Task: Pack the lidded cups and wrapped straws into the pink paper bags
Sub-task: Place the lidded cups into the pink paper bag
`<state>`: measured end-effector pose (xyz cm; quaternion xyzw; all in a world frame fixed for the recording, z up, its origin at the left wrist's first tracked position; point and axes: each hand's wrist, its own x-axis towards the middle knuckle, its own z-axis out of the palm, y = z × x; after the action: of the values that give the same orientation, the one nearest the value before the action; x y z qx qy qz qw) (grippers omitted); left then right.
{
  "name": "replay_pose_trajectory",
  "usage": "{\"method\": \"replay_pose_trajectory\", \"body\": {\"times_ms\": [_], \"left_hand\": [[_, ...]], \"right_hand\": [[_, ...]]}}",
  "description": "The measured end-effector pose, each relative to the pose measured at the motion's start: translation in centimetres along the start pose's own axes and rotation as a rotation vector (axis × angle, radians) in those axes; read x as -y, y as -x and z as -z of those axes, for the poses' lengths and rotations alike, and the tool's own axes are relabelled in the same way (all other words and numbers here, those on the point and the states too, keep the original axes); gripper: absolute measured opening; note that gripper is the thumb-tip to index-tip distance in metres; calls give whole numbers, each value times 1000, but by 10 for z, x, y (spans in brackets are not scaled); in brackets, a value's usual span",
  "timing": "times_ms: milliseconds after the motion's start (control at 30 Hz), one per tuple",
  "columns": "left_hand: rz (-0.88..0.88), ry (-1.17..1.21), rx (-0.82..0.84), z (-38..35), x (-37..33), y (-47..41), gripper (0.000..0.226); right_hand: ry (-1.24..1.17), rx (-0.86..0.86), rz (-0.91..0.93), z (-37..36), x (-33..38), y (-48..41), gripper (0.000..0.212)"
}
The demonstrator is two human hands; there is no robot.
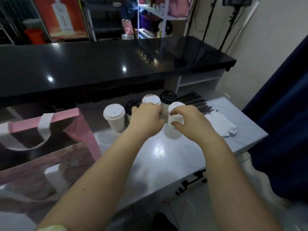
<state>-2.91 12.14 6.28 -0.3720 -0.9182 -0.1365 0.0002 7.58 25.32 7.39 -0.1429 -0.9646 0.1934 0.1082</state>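
Observation:
Several white paper cups stand together on the pale counter (166, 157). One white-lidded cup (115, 118) stands apart at the left, beside a black-lidded cup (131, 105). My left hand (146, 118) curls round the back white-lidded cup (151, 99) and hides its body. My right hand (190, 119) grips the nearest white-lidded cup (173, 132), fingers over the lid and thumb in front. Another black-lidded cup (168, 97) stands behind. Dark wrapped straws (198, 102) lie fanned at the back right. An open pink paper bag (80, 130) with white handles stands at the left, a second pink bag (50, 165) in front of it.
A pile of white napkins (221, 125) lies to the right of the cups. A raised black glossy counter (100, 67) runs along the back. Metal shelves (160, 15) stand beyond it. Dark blue cloth (283, 130) hangs at the right.

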Motion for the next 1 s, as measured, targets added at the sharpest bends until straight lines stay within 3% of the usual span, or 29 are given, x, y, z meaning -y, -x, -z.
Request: {"method": "replay_pose_trajectory", "body": {"times_ms": [200,400,567,700,1000], "left_hand": [[38,33,-13,-70,-27,-39,36],[192,2,47,-118,-34,-65,44],[305,25,21,-133,-30,-74,47],[365,1,18,-134,-24,-71,47],[477,-22,-6,-112,-6,-57,44]], "right_hand": [[-56,45,16,-36,-80,-22,36],[-50,18,74,-68,-124,-50,44],[-76,-84,8,-83,-131,-76,57],[-65,-11,-107,-93,-128,-103,78],[-139,69,45,-105,-93,-86,73]]}}
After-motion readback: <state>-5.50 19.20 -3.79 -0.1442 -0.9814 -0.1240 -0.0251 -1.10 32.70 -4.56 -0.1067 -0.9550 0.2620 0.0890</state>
